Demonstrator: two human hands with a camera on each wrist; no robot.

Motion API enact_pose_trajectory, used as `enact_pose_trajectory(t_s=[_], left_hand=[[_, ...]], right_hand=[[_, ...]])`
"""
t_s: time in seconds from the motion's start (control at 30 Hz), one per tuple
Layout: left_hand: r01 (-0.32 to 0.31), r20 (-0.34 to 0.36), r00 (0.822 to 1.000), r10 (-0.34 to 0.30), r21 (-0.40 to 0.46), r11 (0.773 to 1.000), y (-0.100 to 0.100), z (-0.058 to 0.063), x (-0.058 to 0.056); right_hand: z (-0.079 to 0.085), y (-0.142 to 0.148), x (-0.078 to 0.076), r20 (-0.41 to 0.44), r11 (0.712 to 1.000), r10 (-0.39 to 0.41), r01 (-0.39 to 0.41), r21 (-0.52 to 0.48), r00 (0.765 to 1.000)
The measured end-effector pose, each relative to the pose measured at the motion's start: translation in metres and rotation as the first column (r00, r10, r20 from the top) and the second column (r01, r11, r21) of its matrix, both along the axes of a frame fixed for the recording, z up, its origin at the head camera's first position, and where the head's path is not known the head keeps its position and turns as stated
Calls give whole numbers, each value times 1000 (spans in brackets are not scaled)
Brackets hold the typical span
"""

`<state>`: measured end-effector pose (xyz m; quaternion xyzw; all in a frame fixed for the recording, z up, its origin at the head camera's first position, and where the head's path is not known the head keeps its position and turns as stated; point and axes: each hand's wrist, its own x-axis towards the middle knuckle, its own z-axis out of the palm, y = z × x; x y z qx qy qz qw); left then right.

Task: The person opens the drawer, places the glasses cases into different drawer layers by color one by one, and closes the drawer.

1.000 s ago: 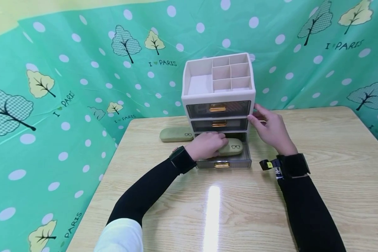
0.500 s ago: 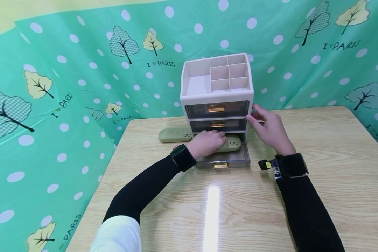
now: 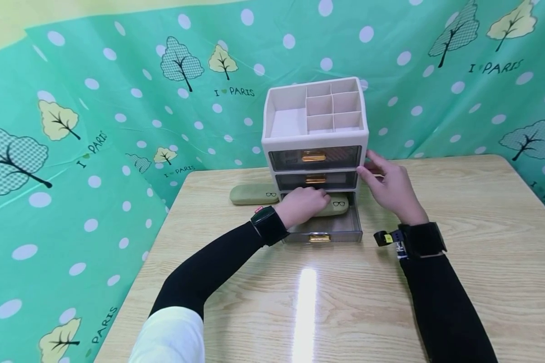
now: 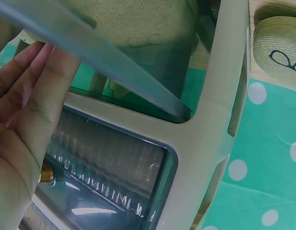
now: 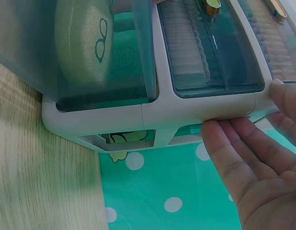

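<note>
A white desktop drawer organizer (image 3: pixel 318 140) stands on the table with its bottom drawer (image 3: pixel 345 224) pulled out. In that drawer lies a green glasses case (image 3: pixel 338 205), printed with a small pair of glasses. My left hand (image 3: pixel 303 205) reaches in from the left and grips the case, partly covering it. My right hand (image 3: pixel 390 189) holds the organizer's right side. Its thumb is at the front edge, and its fingers (image 5: pixel 244 148) lie against the side wall. A second green glasses case (image 3: pixel 253 194) rests on the table, left of the organizer.
Above the bottom drawer are two closed smoky drawers with gold handles, the upper one (image 3: pixel 336 157) and the middle one (image 3: pixel 295 180). Divided compartments (image 3: pixel 320 106) form the organizer's top. A green patterned cloth (image 3: pixel 236 111) hangs behind the wooden table (image 3: pixel 368 297).
My left hand and the glasses case have moved slightly back, deeper into the bottom drawer. The right hand stays against the organizer's side.
</note>
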<state>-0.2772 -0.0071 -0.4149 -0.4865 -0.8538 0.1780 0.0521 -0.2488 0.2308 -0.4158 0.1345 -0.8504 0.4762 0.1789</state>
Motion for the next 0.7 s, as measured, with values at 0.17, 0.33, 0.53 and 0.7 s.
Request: enact_pose_trajectory(t_s=[0.17, 0.33, 0.53, 0.7], left_hand=[[-13, -11, 1000, 13, -16, 1000, 2, 0, 1], [-26, -21, 999, 25, -51, 998, 4, 1, 3], [-31, -37, 999, 29, -47, 998, 4, 2, 6], [-32, -46, 998, 31, -24, 999, -2, 5, 11]], right_hand=[[0, -1, 0, 1, 1000, -8, 8, 1, 1000], [1, -1, 1, -1, 1000, -4, 4, -3, 1000], [2, -1, 3, 11, 1000, -6, 6, -3, 1000], [3, -2, 3, 8, 1000, -7, 7, 4, 1000]])
